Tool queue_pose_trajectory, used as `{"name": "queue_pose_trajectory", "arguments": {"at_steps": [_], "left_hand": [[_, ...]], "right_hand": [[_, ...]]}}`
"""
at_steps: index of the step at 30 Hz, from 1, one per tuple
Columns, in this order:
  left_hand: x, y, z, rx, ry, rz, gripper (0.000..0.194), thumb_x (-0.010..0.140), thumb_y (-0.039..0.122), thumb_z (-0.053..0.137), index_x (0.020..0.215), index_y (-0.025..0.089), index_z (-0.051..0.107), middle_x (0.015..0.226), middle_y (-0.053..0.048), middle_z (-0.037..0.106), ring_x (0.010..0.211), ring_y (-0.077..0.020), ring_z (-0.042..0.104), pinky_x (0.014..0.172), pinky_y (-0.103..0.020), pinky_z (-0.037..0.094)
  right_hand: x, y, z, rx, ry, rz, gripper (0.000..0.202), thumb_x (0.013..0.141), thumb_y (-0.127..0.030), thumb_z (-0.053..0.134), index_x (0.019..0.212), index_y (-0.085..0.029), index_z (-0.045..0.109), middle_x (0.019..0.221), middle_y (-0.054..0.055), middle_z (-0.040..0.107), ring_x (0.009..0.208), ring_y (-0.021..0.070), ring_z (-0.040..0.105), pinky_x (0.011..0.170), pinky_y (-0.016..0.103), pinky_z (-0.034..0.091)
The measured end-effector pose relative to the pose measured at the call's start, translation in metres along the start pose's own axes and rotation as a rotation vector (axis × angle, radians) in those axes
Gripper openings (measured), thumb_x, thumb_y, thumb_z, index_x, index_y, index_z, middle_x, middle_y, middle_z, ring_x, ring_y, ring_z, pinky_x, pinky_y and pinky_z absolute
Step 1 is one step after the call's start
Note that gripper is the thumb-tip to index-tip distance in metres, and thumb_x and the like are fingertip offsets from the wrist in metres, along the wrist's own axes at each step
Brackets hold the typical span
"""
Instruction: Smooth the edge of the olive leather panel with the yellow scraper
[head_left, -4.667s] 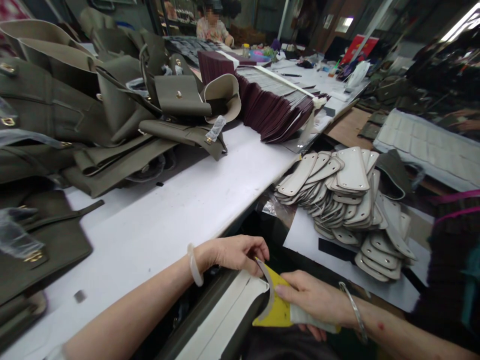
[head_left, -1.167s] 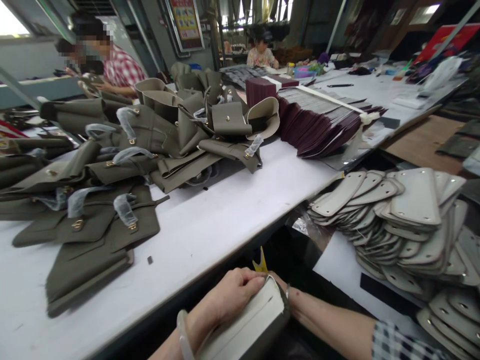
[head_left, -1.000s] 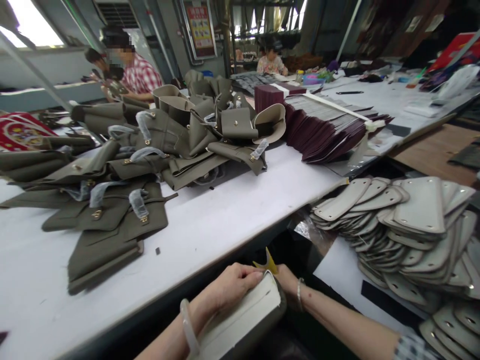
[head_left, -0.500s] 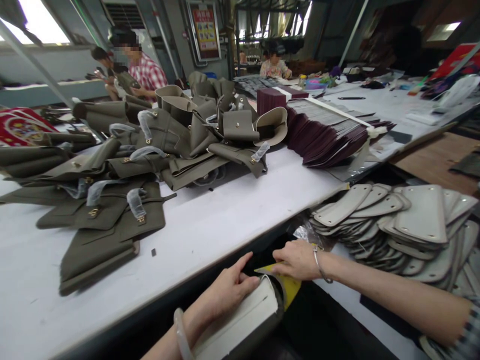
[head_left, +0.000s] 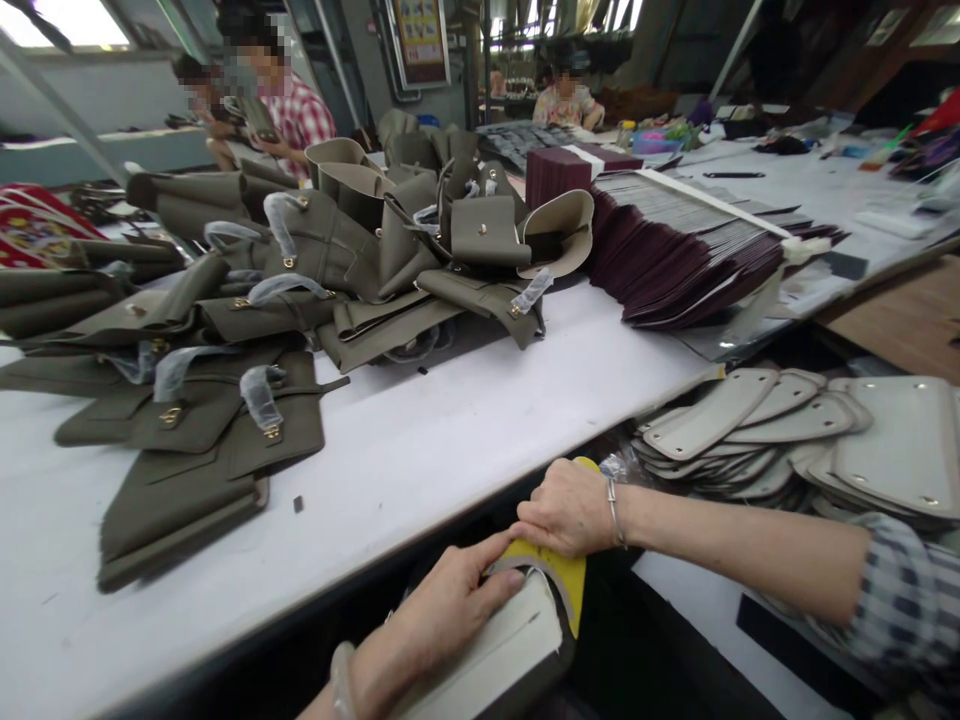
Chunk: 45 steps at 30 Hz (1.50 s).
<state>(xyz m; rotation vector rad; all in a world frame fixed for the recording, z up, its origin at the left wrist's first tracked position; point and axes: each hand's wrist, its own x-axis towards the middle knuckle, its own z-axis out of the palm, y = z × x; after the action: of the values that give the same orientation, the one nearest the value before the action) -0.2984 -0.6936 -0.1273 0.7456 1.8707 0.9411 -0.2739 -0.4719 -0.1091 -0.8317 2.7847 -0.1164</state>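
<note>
My left hand (head_left: pixel 442 610) presses down on the end of an olive bag piece with a cream lining (head_left: pixel 495 655), held below the front edge of the white table (head_left: pixel 420 440). My right hand (head_left: pixel 566 510) grips a yellow scraper (head_left: pixel 559 570) and holds it against the rounded end of that piece, right beside my left fingertips. Part of the scraper is hidden under my right hand.
Olive bag parts with brass clasps (head_left: pixel 225 400) are heaped on the table's left and back. A fanned stack of maroon pieces (head_left: pixel 675 245) lies at the back right. Grey oblong base panels (head_left: pixel 787 430) are piled on a lower surface to the right. Other people work beyond the table.
My right hand has come up over the end of the bag piece with the yellow scraper, and the view has shifted slightly right.
</note>
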Motion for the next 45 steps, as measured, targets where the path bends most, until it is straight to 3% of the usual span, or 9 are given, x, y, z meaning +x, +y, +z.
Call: {"name": "queue_pose_trajectory", "arguments": {"at_steps": [8, 19, 28, 41, 45], "left_hand": [[-0.002, 0.001, 0.001, 0.116, 0.023, -0.012, 0.037, 0.094, 0.047, 0.045, 0.117, 0.027, 0.064, 0.073, 0.003, 0.062, 0.06, -0.0128, 0.05, 0.058, -0.023, 0.036], [-0.004, 0.01, 0.0, 0.16, 0.01, -0.003, 0.033, 0.097, 0.043, 0.041, 0.114, 0.027, 0.064, 0.082, -0.001, 0.069, 0.067, -0.0169, 0.061, 0.063, -0.024, 0.041], [-0.001, 0.009, 0.004, 0.261, 0.004, 0.044, 0.035, 0.098, 0.044, 0.037, 0.113, 0.024, 0.062, 0.102, -0.005, 0.072, 0.087, -0.0216, 0.067, 0.081, -0.028, 0.046], [-0.005, 0.007, 0.012, 0.42, 0.027, 0.124, 0.035, 0.1, 0.044, 0.032, 0.104, 0.024, 0.06, 0.099, -0.004, 0.072, 0.088, -0.0243, 0.068, 0.077, -0.031, 0.047], [-0.008, 0.007, 0.011, 0.34, 0.03, 0.131, 0.039, 0.099, 0.046, 0.034, 0.104, 0.022, 0.063, 0.1, -0.007, 0.071, 0.09, -0.0257, 0.066, 0.083, -0.034, 0.046]], "right_hand": [[0.005, 0.005, 0.0, -0.04, -0.015, -0.069, 0.05, 0.102, -0.045, 0.029, 0.078, -0.018, 0.064, 0.068, 0.007, 0.072, 0.056, 0.0208, 0.065, 0.051, 0.03, 0.02], [0.005, 0.002, 0.003, -0.059, -0.032, -0.075, 0.047, 0.101, -0.045, 0.032, 0.077, -0.02, 0.064, 0.069, 0.006, 0.073, 0.058, 0.0204, 0.066, 0.052, 0.03, 0.024], [-0.006, -0.01, 0.016, -0.039, -0.03, 0.046, 0.047, 0.103, -0.043, 0.029, 0.082, -0.019, 0.064, 0.072, 0.009, 0.074, 0.06, 0.0227, 0.068, 0.055, 0.029, 0.033], [-0.019, -0.033, 0.021, -0.023, -0.033, 0.243, 0.05, 0.103, -0.042, 0.027, 0.08, -0.02, 0.065, 0.072, 0.008, 0.073, 0.064, 0.0284, 0.07, 0.056, 0.032, 0.035], [-0.025, -0.049, 0.024, -0.004, -0.028, 0.337, 0.051, 0.103, -0.041, 0.024, 0.082, -0.021, 0.066, 0.073, 0.009, 0.073, 0.067, 0.0293, 0.071, 0.059, 0.033, 0.038]]}}
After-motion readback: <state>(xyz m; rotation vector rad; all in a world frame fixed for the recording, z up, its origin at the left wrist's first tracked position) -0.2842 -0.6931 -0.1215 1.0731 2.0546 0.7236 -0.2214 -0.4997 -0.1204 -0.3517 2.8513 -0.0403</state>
